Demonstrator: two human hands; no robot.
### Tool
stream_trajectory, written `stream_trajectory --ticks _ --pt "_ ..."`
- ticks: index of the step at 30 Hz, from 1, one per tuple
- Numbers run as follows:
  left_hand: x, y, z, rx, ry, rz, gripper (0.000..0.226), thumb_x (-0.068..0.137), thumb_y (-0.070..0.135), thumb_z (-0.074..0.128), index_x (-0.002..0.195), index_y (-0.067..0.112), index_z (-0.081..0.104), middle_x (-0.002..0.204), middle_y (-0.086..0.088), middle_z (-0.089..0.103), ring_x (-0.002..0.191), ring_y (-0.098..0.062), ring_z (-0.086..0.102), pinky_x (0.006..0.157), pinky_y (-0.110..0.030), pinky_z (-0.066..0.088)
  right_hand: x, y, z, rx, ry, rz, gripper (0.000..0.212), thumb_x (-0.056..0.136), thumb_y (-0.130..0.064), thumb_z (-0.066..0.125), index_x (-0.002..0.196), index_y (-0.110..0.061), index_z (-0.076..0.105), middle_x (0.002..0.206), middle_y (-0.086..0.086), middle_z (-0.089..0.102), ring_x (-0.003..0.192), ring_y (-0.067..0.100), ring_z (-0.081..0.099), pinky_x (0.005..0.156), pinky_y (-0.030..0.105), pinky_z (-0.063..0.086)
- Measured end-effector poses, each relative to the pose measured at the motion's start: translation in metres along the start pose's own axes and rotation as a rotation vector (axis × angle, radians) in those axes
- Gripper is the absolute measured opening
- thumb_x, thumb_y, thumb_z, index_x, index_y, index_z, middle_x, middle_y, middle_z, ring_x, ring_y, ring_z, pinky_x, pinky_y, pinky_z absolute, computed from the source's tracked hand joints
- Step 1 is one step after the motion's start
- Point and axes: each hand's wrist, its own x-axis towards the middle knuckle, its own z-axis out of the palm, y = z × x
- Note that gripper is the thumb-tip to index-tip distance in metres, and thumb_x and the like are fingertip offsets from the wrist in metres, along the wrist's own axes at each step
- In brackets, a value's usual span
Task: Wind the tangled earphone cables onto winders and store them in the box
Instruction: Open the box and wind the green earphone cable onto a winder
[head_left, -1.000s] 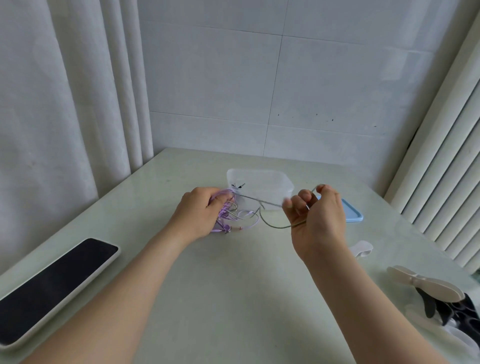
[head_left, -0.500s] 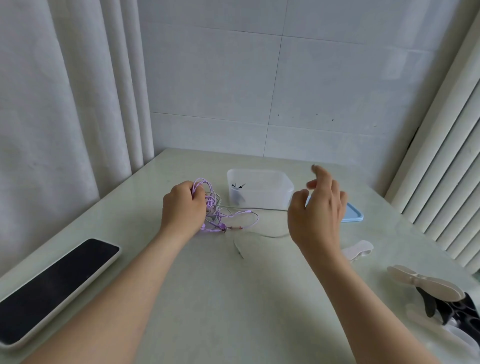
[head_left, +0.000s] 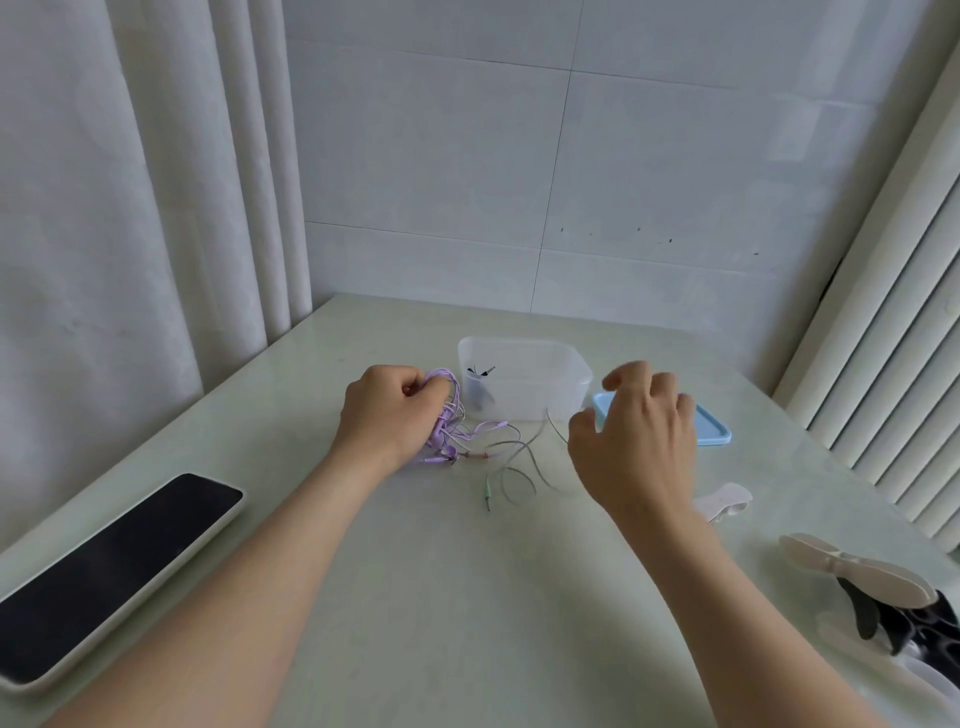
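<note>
My left hand (head_left: 389, 415) grips a bundle of tangled purple earphone cable (head_left: 449, 410) just left of the clear plastic box (head_left: 524, 379). A grey-green cable (head_left: 519, 467) trails from the bundle in loops across the table, its plug (head_left: 487, 491) lying near the middle. My right hand (head_left: 639, 441) hovers above the cable's right end with fingers spread and loosely bent, holding nothing. Something small and dark lies inside the box. A white winder (head_left: 722, 501) lies to the right of my right wrist.
A blue lid (head_left: 711, 431) lies right of the box, partly behind my right hand. A dark phone in a white case (head_left: 114, 566) lies at the left edge. More white and black winders (head_left: 862, 577) are piled at the right edge.
My right hand let go of the grey-green cable, which dropped onto the table in loops. My left hand stayed on the purple bundle, shifting slightly left.
</note>
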Motion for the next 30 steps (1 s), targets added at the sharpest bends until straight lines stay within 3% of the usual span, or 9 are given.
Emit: stream_trajectory --ticks 2,4,8,11,15,18,21,27,30 --pt "-0.002 0.003 0.001 0.000 0.005 0.020 0.041 0.085 0.035 0.060 0.063 0.002 0.049 0.056 -0.017 0.051 0.059 -0.024 0.037 0.061 -0.036 0.057 -0.001 -0.003 0.001 0.197 0.002 -0.139 0.027 0.089 -0.004 0.059 0.113 -0.016 0.061 0.114 0.005 0.052 0.102 0.028 0.051 0.082 0.032 0.035" --pt "-0.004 0.007 0.002 0.027 0.020 0.057 0.042 0.087 0.030 0.063 0.060 0.005 0.042 0.056 -0.008 0.034 0.060 -0.018 0.028 0.056 -0.031 0.035 -0.006 -0.011 0.003 0.330 -0.017 -0.326 0.027 0.090 0.003 0.059 0.105 -0.017 0.068 0.110 0.000 0.058 0.094 0.020 0.057 0.077 0.027 0.037" --pt "-0.006 0.010 0.002 0.018 -0.017 0.115 0.046 0.088 0.029 0.067 0.060 0.005 0.041 0.058 -0.004 0.032 0.061 -0.019 0.032 0.058 -0.033 0.029 -0.023 -0.027 0.011 0.395 -0.201 -0.578 0.018 0.095 -0.008 0.060 0.105 -0.020 0.070 0.105 -0.006 0.069 0.088 0.013 0.064 0.077 0.027 0.049" --pt "-0.003 0.008 0.004 -0.027 -0.112 0.112 0.047 0.086 0.035 0.069 0.062 0.004 0.042 0.063 -0.007 0.032 0.063 -0.018 0.033 0.062 -0.035 0.028 -0.030 -0.027 0.020 0.299 -0.356 -0.451 0.022 0.097 -0.021 0.056 0.118 -0.025 0.059 0.115 -0.007 0.069 0.102 0.017 0.066 0.083 0.039 0.055" --pt "-0.001 0.007 0.001 -0.195 -0.289 0.052 0.045 0.076 0.047 0.069 0.077 0.003 0.065 0.070 -0.010 0.053 0.069 -0.020 0.045 0.072 -0.038 0.037 -0.027 -0.018 0.022 0.097 -0.491 -0.322 0.034 0.098 -0.027 0.058 0.132 -0.023 0.058 0.129 -0.003 0.065 0.114 0.022 0.060 0.085 0.034 0.047" --pt "-0.005 0.011 -0.003 -0.291 -0.344 0.058 0.028 0.081 0.040 0.068 0.089 0.015 0.078 0.090 -0.003 0.078 0.091 -0.021 0.070 0.088 -0.036 0.050 -0.024 -0.016 0.021 0.053 -0.507 -0.333 0.033 0.097 -0.035 0.060 0.128 -0.028 0.069 0.123 -0.002 0.068 0.118 0.025 0.058 0.095 0.035 0.046" --pt "-0.006 0.014 -0.003 -0.324 -0.355 0.036 0.027 0.091 0.037 0.064 0.097 0.014 0.078 0.095 -0.004 0.079 0.092 -0.019 0.072 0.079 -0.028 0.049 -0.029 -0.020 0.025 0.045 -0.533 -0.333 0.026 0.097 -0.049 0.059 0.119 -0.040 0.070 0.113 -0.003 0.060 0.113 0.025 0.052 0.094 0.038 0.040" --pt "0.001 0.007 -0.006 -0.111 -0.157 0.103 0.037 0.076 0.007 0.045 0.067 0.028 0.074 0.074 -0.001 0.075 0.073 -0.020 0.070 0.074 -0.037 0.056 -0.033 -0.027 0.031 0.058 -0.462 -0.300 0.026 0.094 -0.060 0.061 0.117 -0.048 0.068 0.112 -0.008 0.052 0.111 0.024 0.045 0.089 0.036 0.031" --pt "0.000 0.006 -0.012 -0.020 -0.157 0.140 0.039 0.074 0.001 0.044 0.064 0.027 0.071 0.068 -0.014 0.068 0.065 -0.035 0.063 0.066 -0.042 0.056 -0.035 -0.031 0.030 0.082 -0.485 -0.351 0.024 0.096 -0.057 0.060 0.120 -0.055 0.068 0.114 -0.011 0.049 0.109 0.021 0.038 0.091 0.036 0.028"
